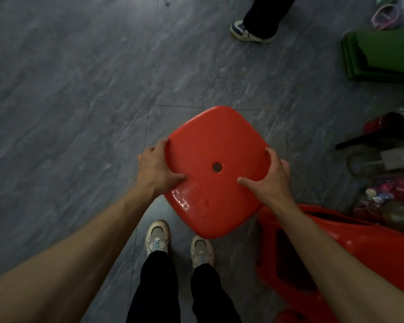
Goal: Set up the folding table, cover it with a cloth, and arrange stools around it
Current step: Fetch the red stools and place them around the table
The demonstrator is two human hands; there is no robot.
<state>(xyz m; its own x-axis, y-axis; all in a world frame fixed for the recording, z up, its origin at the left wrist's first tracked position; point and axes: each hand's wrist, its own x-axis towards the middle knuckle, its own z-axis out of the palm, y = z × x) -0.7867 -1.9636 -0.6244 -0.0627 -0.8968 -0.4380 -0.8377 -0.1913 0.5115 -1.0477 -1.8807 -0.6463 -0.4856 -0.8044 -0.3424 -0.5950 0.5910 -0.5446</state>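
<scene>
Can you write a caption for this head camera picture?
Both hands, left and right, grip a red square plastic stool above grey floor tiles.

Dim, soft focus, wide-angle edge distortion

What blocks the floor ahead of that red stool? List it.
Nothing visible does. Both hands, left and right, hold the stool, and the grey floor ahead is bare. A bystander's shoe and green stools lie further off, to the right.

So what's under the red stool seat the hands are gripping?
Grey floor shows around the red stool seat; more red plastic sits lower right. The seat covers its own legs and whatever lies directly beneath.
</scene>
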